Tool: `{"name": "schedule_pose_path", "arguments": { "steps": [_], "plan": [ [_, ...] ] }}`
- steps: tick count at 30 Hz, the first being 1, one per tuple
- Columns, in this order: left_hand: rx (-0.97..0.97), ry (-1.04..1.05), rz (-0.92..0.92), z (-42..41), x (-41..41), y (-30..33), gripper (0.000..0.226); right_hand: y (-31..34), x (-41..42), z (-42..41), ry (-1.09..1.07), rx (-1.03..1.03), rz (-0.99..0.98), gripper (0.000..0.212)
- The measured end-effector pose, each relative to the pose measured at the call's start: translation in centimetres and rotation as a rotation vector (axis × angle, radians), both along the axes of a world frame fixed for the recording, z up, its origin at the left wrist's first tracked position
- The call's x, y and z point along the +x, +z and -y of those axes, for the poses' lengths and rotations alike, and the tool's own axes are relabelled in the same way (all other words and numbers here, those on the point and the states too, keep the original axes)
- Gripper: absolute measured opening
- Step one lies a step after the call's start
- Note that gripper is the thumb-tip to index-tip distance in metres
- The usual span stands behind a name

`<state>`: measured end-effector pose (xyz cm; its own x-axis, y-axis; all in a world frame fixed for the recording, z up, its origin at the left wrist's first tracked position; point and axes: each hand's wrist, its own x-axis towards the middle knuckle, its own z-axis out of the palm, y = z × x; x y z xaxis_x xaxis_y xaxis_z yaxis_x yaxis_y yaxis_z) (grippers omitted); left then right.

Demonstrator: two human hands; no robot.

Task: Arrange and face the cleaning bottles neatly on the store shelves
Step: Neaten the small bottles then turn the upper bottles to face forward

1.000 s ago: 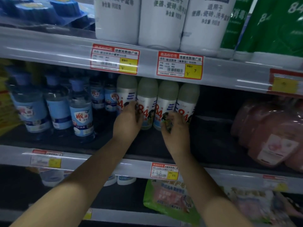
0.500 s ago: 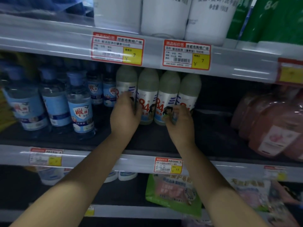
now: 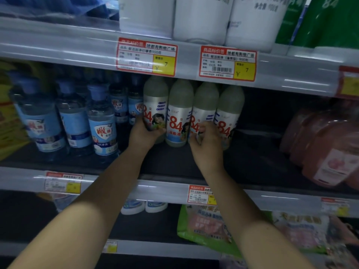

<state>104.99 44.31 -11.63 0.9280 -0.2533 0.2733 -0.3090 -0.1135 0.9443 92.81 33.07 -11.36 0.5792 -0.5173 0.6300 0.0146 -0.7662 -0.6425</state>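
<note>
Since the four white plastic "84" disinfectant bottles point(image 3: 180, 113) sit way back on the dark middle shelf point(image 3: 174, 164), the leftmost one point(image 3: 155, 105) is gripped low by the left hand point(image 3: 143, 133) and the third one point(image 3: 204, 107) by the right hand point(image 3: 206, 140), probably so they're turned label-out.

Both my bare forearms reach forward and up, side by side. My left hand point(image 3: 144, 133) is cupped, fingers and thumb wrapped round a bottle point(image 3: 155, 109). My right hand point(image 3: 206, 141) has curled fingers, apparently pinching another bottle point(image 3: 204, 111), though my knuckles hide the contact.
</note>
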Motion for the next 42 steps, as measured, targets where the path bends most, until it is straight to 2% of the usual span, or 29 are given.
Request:
{"name": "schedule_pose_path", "arguments": {
  "steps": [6,13,21,30,32,36,38,42],
  "plan": [
    [0.022,0.036,0.098,-0.1,-0.3,-0.2,0.061,-0.5,0.9,-1.0,0.008,-0.061,-0.012,0.020],
    [-0.018,0.038,0.032,-0.6,-0.4,-0.2,0.074,-0.8,0.7,-0.8,0.002,-0.132,-0.056,0.022],
    [-0.025,-0.024,-0.002,-0.8,-0.5,-0.3,0.067,-0.9,0.7,-0.9,0.016,-0.151,-0.079,0.024],
    [0.053,0.037,0.067,-0.6,-0.8,-0.4,0.066,-0.8,0.7,-0.9,0.040,-0.067,-0.190,0.036],
    [0.042,0.104,0.077,-0.6,-0.8,-0.3,0.065,-0.8,0.7,-0.8,0.039,-0.047,-0.198,0.036],
    [0.023,0.381,0.321,-1.0,-1.8,0.4,0.043,-0.6,0.7,-0.5,0.038,0.001,-0.221,0.036],
    [0.032,0.312,0.465,-1.1,-2.8,0.7,0.033,-0.6,0.7,-0.5,0.040,0.008,-0.238,0.038],
    [0.261,0.046,0.666,-0.3,-3.8,0.1,0.048,-0.9,1.0,-0.5,0.104,0.038,-0.287,0.050]
  ]
}}
